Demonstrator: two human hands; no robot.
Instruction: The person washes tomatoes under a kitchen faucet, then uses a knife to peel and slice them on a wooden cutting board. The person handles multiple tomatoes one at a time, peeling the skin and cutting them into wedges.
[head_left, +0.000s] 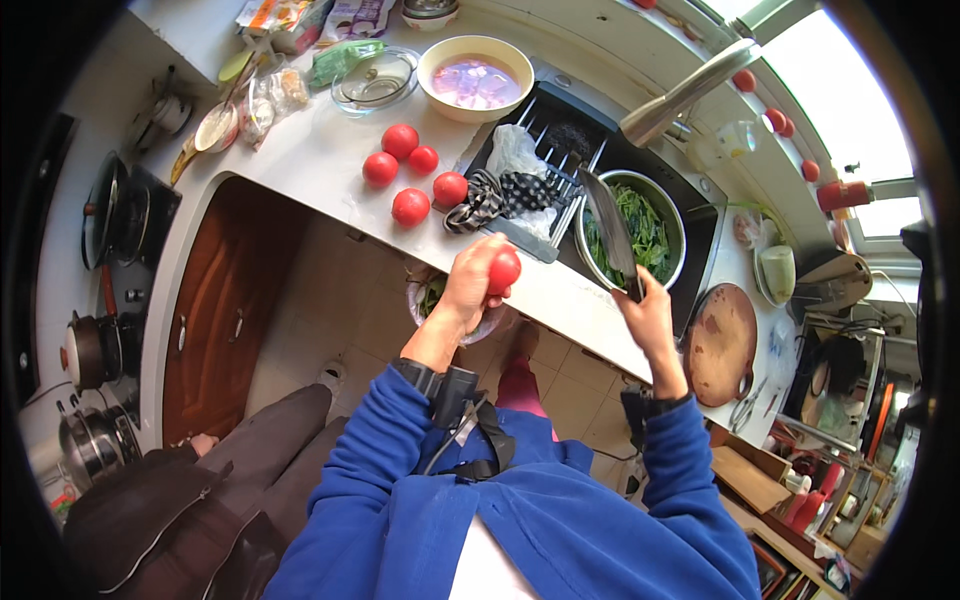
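My left hand (471, 276) grips a red tomato (505, 271) in front of the counter's edge. In my right hand (651, 315) is the handle of a kitchen cleaver (611, 225); its broad, dark blade points away from me over a metal pot (682, 225). Green leafy vegetables (637, 225) fill that pot, which stands in the sink. Several more tomatoes (400, 141) sit on the counter, left of the sink. Checked cloth (477, 202) lies close to them at the sink's edge. Below my left hand, a lined bin (480, 330) with green scraps is partly hidden.
A cream bowl (475, 112) of liquid stands behind the tomatoes, beside a glass lid (375, 79). The faucet (686, 94) reaches over the sink. On the right are a round wooden board (721, 341) and scissors (748, 409). Another person (187, 510) is close on my left.
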